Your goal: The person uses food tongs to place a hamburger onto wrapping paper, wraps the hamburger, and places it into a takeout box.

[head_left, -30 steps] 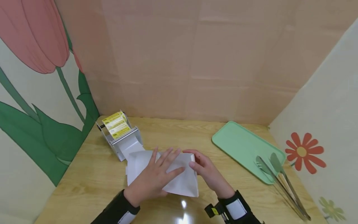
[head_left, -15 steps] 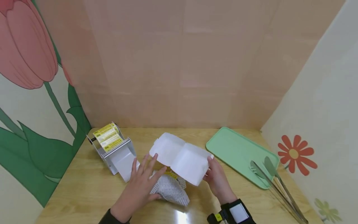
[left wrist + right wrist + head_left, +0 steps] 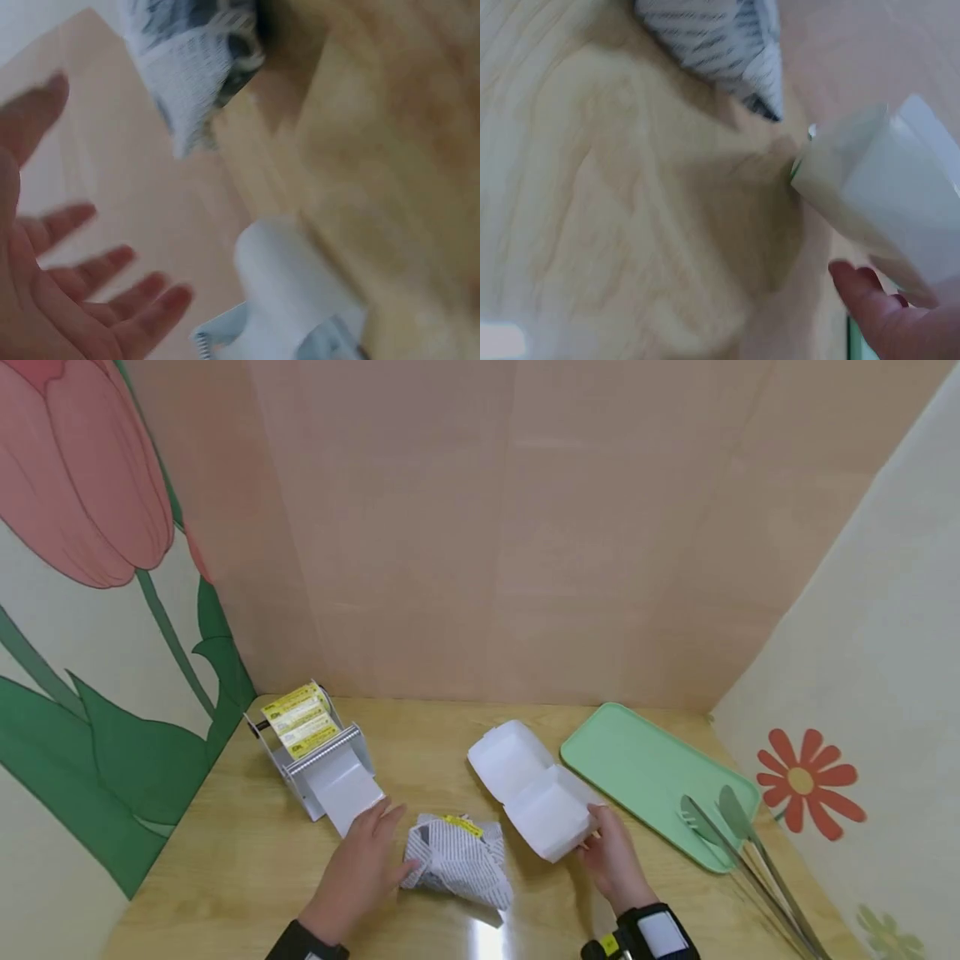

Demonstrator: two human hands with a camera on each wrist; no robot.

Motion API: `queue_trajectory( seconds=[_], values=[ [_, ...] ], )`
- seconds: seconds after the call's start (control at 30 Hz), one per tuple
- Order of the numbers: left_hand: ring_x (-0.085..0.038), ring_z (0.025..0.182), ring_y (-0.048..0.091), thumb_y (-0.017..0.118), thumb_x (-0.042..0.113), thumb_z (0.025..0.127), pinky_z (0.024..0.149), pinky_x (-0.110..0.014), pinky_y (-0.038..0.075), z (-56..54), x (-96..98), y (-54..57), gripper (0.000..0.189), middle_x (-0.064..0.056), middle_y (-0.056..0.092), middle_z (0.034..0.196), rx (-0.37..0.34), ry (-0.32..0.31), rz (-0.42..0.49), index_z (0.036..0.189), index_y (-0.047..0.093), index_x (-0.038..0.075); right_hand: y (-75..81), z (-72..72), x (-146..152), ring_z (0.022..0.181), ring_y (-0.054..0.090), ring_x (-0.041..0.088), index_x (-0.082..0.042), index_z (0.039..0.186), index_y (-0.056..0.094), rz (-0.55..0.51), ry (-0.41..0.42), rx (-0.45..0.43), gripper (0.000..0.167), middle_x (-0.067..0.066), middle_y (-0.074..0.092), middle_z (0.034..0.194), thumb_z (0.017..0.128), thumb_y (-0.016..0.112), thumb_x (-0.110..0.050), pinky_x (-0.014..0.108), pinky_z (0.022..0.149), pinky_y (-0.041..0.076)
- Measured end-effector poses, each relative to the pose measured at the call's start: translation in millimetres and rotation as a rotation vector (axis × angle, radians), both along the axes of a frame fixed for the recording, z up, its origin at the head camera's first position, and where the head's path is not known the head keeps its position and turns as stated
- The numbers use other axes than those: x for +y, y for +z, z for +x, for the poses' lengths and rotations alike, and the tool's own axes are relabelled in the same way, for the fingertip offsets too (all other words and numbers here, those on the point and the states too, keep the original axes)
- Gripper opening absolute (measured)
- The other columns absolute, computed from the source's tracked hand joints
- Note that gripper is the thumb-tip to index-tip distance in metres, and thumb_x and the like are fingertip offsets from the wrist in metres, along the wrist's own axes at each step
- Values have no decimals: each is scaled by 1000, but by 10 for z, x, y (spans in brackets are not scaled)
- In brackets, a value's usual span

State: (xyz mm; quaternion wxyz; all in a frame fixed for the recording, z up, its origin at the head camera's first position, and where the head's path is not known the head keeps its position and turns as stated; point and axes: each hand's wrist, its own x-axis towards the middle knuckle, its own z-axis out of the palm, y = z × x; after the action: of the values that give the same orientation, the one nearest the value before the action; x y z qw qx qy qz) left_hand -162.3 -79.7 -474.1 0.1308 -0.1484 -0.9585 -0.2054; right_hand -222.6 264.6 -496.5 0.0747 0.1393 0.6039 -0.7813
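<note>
My right hand (image 3: 617, 864) pinches the near right edge of an unfolded white clamshell food box (image 3: 555, 810), with the thumb on the box's edge. In the right wrist view the box (image 3: 900, 195) tilts above the table. A packet wrapped in newsprint-patterned paper (image 3: 459, 864), with a yellow label on top, lies on the table between my hands. Just left of it is my left hand (image 3: 356, 872), holding nothing, thumb close to the packet's side. Its fingers (image 3: 112, 262) are spread and relaxed in the left wrist view.
A metal label dispenser (image 3: 311, 752) with a yellow-and-white label roll and a hanging white strip stands at the back left. At the right lie a mint green tray (image 3: 637, 760) and metal tongs (image 3: 772, 868) overlapping its corner. A tan backdrop (image 3: 480, 552) rises behind the table.
The white box has been lifted off the wrapped packet and carried right by my right hand. My left hand, earlier spread over the box, has drawn back left and lower, baring the packet.
</note>
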Motion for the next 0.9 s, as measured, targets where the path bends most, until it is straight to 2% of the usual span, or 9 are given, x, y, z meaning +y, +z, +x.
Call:
queue_trajectory(
  seconds=[0.07, 0.13, 0.3, 0.43, 0.47, 0.53, 0.67, 0.7, 0.9],
  values=[
    [-45, 114, 57, 82, 31, 81, 91, -55, 49, -43, 2, -56, 68, -28, 56, 129, -73, 51, 108, 130, 55, -6, -21, -22, 50, 109, 50, 17, 3, 149, 18, 44, 5, -10, 57, 16, 28, 146, 105, 36, -28, 34, 89, 44],
    [-45, 112, 59, 76, 33, 86, 91, -56, 49, -88, 11, -138, 65, -30, 58, 126, -158, 80, 169, 130, 53, -10, -35, -37, 98, 113, 48, 17, 4, 151, 14, 85, 10, -33, 59, 18, 26, 148, 105, 36, -27, 36, 92, 42],
    [-45, 116, 57, 66, 43, 94, 96, -56, 45, -222, 85, -329, 71, -33, 58, 126, -326, 56, 302, 132, 48, -14, -66, -46, 178, 123, 41, 24, 7, 151, 6, 115, 44, -69, 61, 23, 19, 153, 104, 33, -21, 37, 98, 39],
    [-46, 116, 56, 63, 42, 96, 97, -57, 44, -309, 181, -386, 69, -33, 58, 125, -383, 49, 448, 133, 47, -15, -195, -87, 250, 105, 53, 18, 9, 139, 23, 141, 30, -70, 51, 25, 33, 140, 97, 38, -15, 31, 87, 44],
    [-46, 116, 56, 63, 41, 96, 97, -57, 44, -323, 205, -391, 67, -33, 58, 125, -393, 55, 473, 131, 48, -14, -197, -89, 249, 105, 53, 20, 10, 138, 23, 155, 28, -80, 50, 25, 34, 139, 97, 39, -15, 32, 88, 45],
    [-46, 112, 58, 64, 41, 95, 94, -56, 46, -343, 247, -408, 64, -31, 60, 122, -400, 89, 481, 128, 51, -12, -200, -95, 248, 96, 55, 18, 11, 135, 26, 196, 20, -95, 50, 24, 40, 132, 97, 44, -16, 31, 84, 46],
    [-42, 101, 63, 68, 41, 91, 86, -53, 50, -365, 289, -434, 56, -26, 65, 111, -402, 161, 450, 116, 58, -9, -118, -45, 198, 87, 55, 18, 15, 144, 22, 303, 46, -118, 57, 25, 46, 126, 101, 47, -14, 28, 76, 48],
    [-41, 99, 63, 69, 41, 91, 84, -52, 51, -365, 290, -439, 55, -25, 66, 108, -406, 176, 441, 114, 60, -8, -131, -37, 200, 81, 54, 15, 15, 143, 25, 329, 50, -118, 55, 24, 48, 123, 101, 47, -12, 26, 70, 47],
    [-34, 97, 62, 67, 46, 91, 83, -49, 51, -331, 295, -463, 58, -20, 66, 106, -520, 195, 522, 112, 60, -7, -213, 33, 197, 105, 51, 31, 17, 141, 30, 508, 98, -95, 50, 32, 40, 134, 99, 45, -6, 29, 77, 46]
  ],
)
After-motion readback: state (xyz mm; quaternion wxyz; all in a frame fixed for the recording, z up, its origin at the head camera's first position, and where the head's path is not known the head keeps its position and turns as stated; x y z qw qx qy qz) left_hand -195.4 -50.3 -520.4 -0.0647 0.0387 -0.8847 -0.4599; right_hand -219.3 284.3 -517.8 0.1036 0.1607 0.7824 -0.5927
